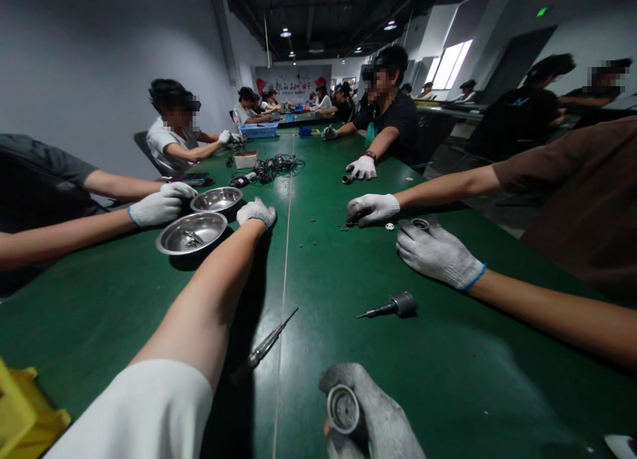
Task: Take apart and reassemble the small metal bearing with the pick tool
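Observation:
My left hand, in a white knit glove, reaches far out over the table beside two steel bowls. Its fingers are mostly hidden behind the back of the hand, so whether it grips anything does not show. The nearer bowl contains small metal parts; the farther bowl is just left of my hand. Close to me, my right hand, in a soiled glove, is closed around a round metal cup-shaped part, its open face turned up toward me. A screwdriver with a clear handle lies between my arms.
A dark cylindrical part with a thin shaft lies right of centre. Co-workers' gloved hands work on both sides. Tangled cables and a small box sit farther back. A yellow bin stands at lower left.

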### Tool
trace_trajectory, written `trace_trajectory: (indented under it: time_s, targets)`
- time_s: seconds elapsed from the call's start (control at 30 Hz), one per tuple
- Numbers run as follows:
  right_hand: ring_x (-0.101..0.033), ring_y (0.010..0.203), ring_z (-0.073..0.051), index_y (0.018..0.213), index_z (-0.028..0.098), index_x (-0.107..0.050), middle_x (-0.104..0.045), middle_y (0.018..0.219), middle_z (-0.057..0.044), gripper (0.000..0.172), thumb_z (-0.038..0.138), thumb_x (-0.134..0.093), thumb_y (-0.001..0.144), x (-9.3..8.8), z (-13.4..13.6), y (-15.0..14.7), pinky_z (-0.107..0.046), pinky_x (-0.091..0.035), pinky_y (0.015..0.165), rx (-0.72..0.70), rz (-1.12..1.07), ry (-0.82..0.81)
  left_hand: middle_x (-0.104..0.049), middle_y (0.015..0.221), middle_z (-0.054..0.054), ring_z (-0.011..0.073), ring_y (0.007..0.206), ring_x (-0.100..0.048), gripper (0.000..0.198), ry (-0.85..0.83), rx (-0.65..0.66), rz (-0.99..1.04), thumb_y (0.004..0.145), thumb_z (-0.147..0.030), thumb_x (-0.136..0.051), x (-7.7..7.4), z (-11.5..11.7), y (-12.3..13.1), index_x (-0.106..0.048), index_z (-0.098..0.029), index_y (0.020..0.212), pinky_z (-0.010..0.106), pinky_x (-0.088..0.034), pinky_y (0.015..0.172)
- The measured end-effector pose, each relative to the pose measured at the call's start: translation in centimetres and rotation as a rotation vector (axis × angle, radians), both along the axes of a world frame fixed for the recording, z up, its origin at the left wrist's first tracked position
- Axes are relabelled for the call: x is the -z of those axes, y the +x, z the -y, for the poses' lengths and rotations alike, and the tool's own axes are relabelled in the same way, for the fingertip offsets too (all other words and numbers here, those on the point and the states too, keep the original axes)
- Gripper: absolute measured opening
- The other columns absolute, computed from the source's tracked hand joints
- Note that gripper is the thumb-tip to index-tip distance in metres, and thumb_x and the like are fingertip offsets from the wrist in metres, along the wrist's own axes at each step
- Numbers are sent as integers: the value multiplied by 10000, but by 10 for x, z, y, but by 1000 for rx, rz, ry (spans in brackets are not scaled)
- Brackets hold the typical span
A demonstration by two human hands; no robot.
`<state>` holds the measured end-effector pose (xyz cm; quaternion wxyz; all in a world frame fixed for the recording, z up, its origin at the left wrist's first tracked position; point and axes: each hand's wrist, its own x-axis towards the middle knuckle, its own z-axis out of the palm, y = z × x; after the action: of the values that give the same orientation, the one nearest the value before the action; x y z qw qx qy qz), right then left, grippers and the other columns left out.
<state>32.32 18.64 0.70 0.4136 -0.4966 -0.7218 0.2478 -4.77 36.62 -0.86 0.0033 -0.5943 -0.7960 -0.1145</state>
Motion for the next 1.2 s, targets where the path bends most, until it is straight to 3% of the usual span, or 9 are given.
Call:
trace_trajectory:
  time_s: [0.5,0.63,0.8,1.0,1.2]
  targets:
    - [-555,1379,-330,638,327,-661,-767,876,21,329,4,-615,596,-6,3,-6,-400,-606,772,89,-175,-71,-677,1336,302,440,1263,-650,886,24,-37,6,914,-659,-519,4,-5,-3,-415,-75,1573,493,-534,983]
    - [-595,1324,-319,613,311,-627,-765,876,25,309,3,-609,590,-5,2,-5,-372,-606,739,76,-124,-59,-690,1303,308,435,1233,-667,856,43,-45,15,942,-622,-492,2,4,1,-396,-49,1571,490,-539,967]
    - [-556,1364,-331,614,311,-634,-771,921,18,303,9,-618,604,-2,1,-3,-371,-606,729,62,-85,-33,-704,1275,303,424,1192,-691,736,53,-45,15,962,-562,-489,-1,16,4,-472,-61,1502,477,-547,943]
    - [-605,1294,-313,606,301,-610,-762,859,18,313,-11,-605,597,-3,5,-6,-351,-603,717,63,-85,-35,-719,1256,286,412,1170,-705,683,29,-21,7,959,-562,-501,-3,37,6,-518,-93,1454,465,-549,935]
    - [-558,1362,-325,590,300,-628,-755,852,16,342,-38,-584,616,-9,-1,-5,-372,-599,772,61,-55,-25,-727,1245,275,410,1157,-715,641,-4,-3,10,971,-555,-488,-4,61,8,-532,-123,1442,467,-559,913]
